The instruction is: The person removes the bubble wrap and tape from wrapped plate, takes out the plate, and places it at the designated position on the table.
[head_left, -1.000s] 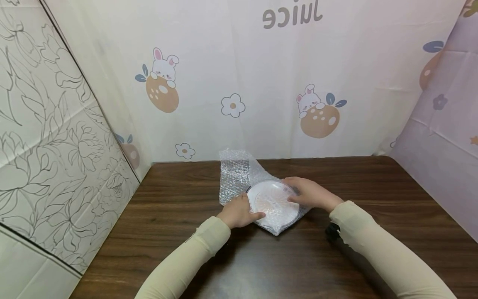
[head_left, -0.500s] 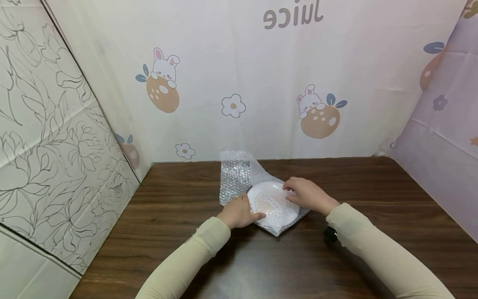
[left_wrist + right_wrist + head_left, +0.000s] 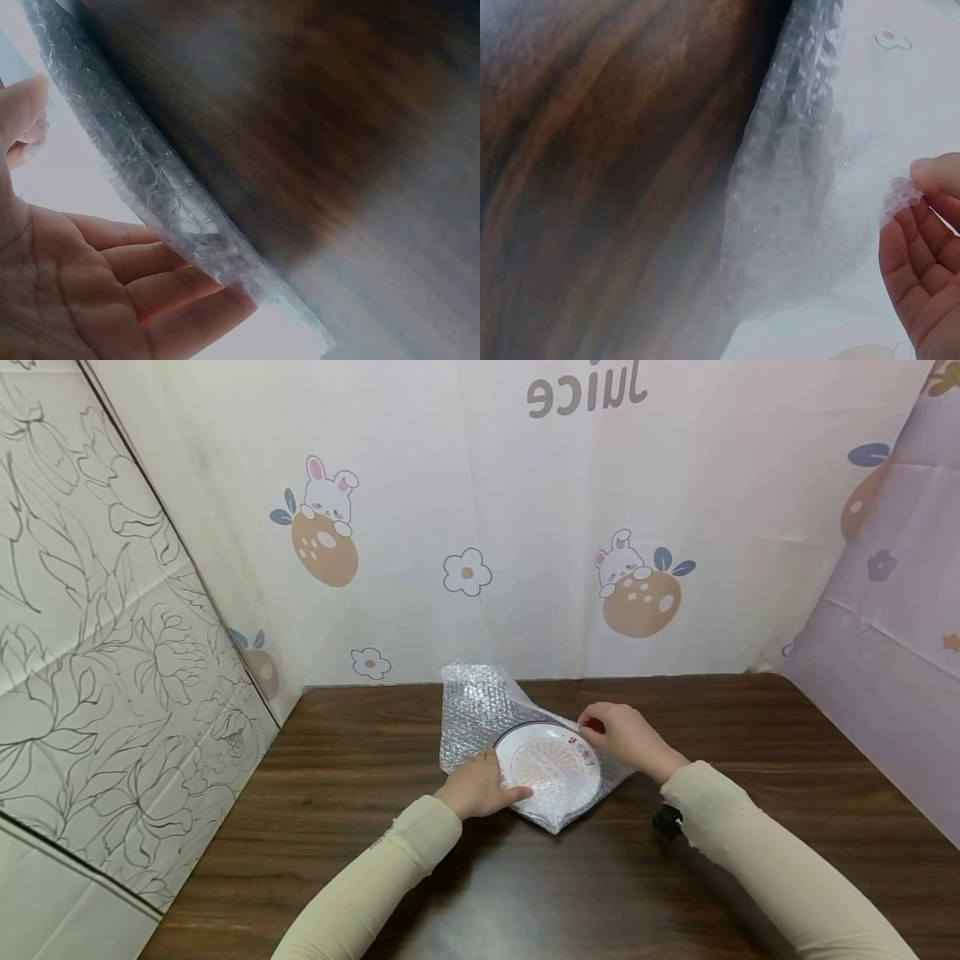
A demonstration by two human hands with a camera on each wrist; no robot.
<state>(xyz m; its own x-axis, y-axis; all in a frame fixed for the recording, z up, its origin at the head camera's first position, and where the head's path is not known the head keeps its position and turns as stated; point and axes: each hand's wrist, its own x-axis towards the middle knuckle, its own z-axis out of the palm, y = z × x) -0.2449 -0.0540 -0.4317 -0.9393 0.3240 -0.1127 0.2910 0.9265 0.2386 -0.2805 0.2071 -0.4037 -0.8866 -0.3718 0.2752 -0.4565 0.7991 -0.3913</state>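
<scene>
A white plate with a dark rim and a fan-like pattern lies partly in bubble wrap on the wooden table. My left hand grips its near left edge, thumb on top. In the left wrist view, the fingers of that left hand run under the wrapped edge. Between thumb and fingers, my right hand pinches a bit of the wrap beside the plate's far right rim. The right wrist view shows that right hand with a crumpled bit of wrap at the fingertips.
The brown wooden table extends round the plate and meets a printed curtain at its back edge. A floral panel stands on the left. A small black object shows under the right wrist.
The right hand has drawn the bubble wrap off the plate's far part toward the right, uncovering the rim and pattern there. The left hand stays in place.
</scene>
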